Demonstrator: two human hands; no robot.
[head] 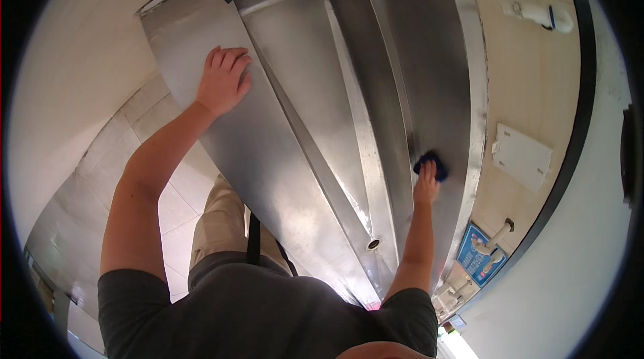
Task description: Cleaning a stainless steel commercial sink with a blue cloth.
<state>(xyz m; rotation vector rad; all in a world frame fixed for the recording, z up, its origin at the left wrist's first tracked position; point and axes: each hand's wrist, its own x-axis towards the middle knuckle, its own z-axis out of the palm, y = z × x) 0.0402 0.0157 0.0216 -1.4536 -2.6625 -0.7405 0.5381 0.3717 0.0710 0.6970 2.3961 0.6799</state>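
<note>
A long stainless steel trough sink [307, 47] stretches out before me. My left hand [225, 78] rests on its broad front ledge [287, 198], with the fingertips near the basin's inner edge and nothing held. On the far steel ledge [433, 57], my right hand [427, 183] presses a dark blue cloth or pad [438, 167] flat against the metal. The cloth is partly hidden under the fingers. A round drain hole [373, 244] sits in the basin bottom, to the near side of my right hand.
A wall meets the trough at its far left end. Along the right wall are a white pipe fitting [546, 17], a white cover plate [522, 155], a tap [495, 238] and a blue sign [480, 258] bearing writing. Tiled floor [176, 208] shows at left.
</note>
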